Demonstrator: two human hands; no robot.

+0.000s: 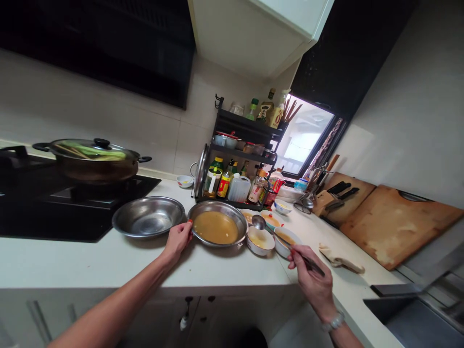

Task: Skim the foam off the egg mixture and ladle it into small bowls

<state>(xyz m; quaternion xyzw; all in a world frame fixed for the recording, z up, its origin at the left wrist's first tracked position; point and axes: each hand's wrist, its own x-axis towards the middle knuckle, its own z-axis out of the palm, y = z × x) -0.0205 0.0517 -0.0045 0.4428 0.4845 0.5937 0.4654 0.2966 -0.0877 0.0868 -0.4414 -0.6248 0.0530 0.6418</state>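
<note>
Holding the ladle by its handle, the right hand has its fingers closed around the metal. A watch encircles the right wrist. The handle slopes up and away to the left, and the ladle's head appears by the far edge of the near bowl, right of the soup basin. Contact between ladle and bowl cannot be determined.

The left hand is positioned at the left rim of the soup basin. Its fingers are curled against the rim; whether they pinch it or merely rest on it cannot be told.

The soup basin sits on the counter between the second basin, just beside it on the left, and a cluster of bowls on the right. It contains a cloudy yellow-brown liquid. The near bowl contains a paler yellow liquid. The right bowl contains a brownish liquid, as do the rear bowls, partly hidden.

Behind the soup basin stands a black rack bearing bottles and jars. To the far left, a lidded pot rests on the hob; green stalks show through its glass lid. To the right, a cloth lies near two leaning boards.
</note>
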